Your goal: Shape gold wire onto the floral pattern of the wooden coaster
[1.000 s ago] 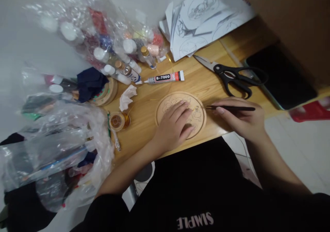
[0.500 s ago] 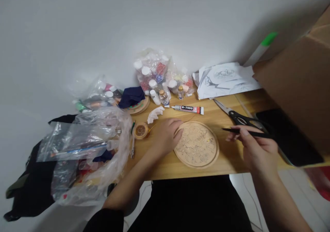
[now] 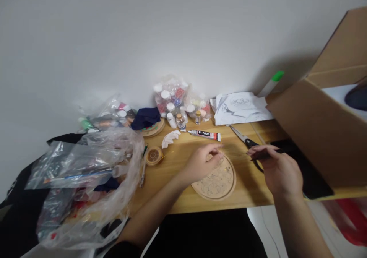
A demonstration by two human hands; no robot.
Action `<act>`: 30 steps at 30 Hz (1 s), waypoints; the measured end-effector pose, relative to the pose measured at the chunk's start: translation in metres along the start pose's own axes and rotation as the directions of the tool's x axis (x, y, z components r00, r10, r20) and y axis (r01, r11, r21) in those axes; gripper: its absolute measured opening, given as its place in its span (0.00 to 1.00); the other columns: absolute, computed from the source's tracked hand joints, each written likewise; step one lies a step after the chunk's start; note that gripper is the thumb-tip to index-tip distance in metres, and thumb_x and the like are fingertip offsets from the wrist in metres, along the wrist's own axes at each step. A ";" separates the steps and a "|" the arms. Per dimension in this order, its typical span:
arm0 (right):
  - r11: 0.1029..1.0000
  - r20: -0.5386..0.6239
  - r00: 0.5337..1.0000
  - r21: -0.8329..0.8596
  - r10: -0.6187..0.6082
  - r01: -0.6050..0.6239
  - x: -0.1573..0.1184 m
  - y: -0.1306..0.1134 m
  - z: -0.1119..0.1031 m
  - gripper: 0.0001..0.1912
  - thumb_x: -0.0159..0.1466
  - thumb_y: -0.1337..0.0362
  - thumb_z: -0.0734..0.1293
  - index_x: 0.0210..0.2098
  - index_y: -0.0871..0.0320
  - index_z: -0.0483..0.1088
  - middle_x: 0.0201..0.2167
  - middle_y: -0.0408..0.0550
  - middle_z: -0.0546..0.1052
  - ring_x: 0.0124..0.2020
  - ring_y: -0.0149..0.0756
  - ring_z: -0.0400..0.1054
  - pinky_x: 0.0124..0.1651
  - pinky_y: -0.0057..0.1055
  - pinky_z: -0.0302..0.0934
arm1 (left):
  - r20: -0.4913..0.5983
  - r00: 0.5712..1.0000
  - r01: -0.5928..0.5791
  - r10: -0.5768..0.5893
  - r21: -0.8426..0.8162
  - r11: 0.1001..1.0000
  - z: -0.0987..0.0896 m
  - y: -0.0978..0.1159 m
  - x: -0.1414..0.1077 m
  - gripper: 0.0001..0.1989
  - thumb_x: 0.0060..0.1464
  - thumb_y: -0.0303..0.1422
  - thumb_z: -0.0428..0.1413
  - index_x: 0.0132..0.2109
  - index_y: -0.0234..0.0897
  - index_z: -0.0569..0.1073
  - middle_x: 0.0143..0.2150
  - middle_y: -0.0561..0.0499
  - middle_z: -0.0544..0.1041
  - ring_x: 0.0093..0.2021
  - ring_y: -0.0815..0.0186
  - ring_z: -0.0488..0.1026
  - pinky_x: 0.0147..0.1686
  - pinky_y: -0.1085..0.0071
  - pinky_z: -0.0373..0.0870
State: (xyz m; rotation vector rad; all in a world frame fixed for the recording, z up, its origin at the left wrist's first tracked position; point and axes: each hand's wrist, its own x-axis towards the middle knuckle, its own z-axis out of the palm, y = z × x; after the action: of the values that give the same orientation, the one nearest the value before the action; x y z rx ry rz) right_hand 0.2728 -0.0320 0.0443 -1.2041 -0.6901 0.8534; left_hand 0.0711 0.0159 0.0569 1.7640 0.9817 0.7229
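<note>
Fingers [image 3: 215, 153] of the left hand [image 3: 200, 164] curl loosely over the carved wooden disc [image 3: 215, 179], pinching nothing I can make out. At 3 o'clock from it, the right hand [image 3: 279, 170] grips dark tweezers [image 3: 262, 155]. Black scissors [image 3: 243, 137] lie just beyond at 12 o'clock, a glue tube [image 3: 205, 134] farther along the surface [image 3: 172, 189].

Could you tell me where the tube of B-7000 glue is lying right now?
In the head view, the B-7000 glue tube lies flat on the wooden table, just behind the left hand, between the small bottles and the scissors.
</note>
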 end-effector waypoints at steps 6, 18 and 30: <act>1.000 0.102 0.995 -0.025 0.013 -0.010 0.000 -0.020 0.012 0.15 0.54 0.53 0.72 0.27 0.60 0.75 0.15 0.41 0.64 0.21 0.29 0.63 0.24 0.27 0.59 | 0.142 0.989 -0.013 0.050 -0.249 0.968 0.000 0.041 -0.008 0.19 0.62 0.40 0.54 0.54 0.33 0.73 0.36 0.48 0.78 0.36 0.67 0.76 0.38 0.70 0.73; 0.989 0.252 0.963 -0.088 -0.090 0.116 -0.039 -0.060 0.013 0.17 0.59 0.50 0.70 0.35 0.59 0.73 0.16 0.37 0.57 0.19 0.24 0.54 0.22 0.24 0.50 | 0.241 0.965 0.010 0.101 -0.421 0.907 0.009 0.073 -0.038 0.18 0.65 0.42 0.48 0.40 0.31 0.75 0.19 0.59 0.65 0.19 0.77 0.60 0.21 0.79 0.58; 0.671 -0.002 0.982 -0.730 -0.191 0.129 -0.120 -0.024 -0.024 0.17 0.57 0.50 0.71 0.32 0.59 0.76 0.15 0.39 0.66 0.17 0.24 0.57 0.22 0.24 0.53 | 0.352 0.925 0.196 -0.143 -0.120 0.973 0.072 0.042 -0.082 0.17 0.65 0.33 0.46 0.26 0.37 0.62 0.21 0.57 0.68 0.20 0.75 0.65 0.26 0.76 0.64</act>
State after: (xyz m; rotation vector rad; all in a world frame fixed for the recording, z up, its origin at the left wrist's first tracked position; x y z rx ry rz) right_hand 0.2344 -0.1498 0.0602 -1.8481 -1.1144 0.3569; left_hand 0.1011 -0.0973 0.0662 1.5793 0.8055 0.3542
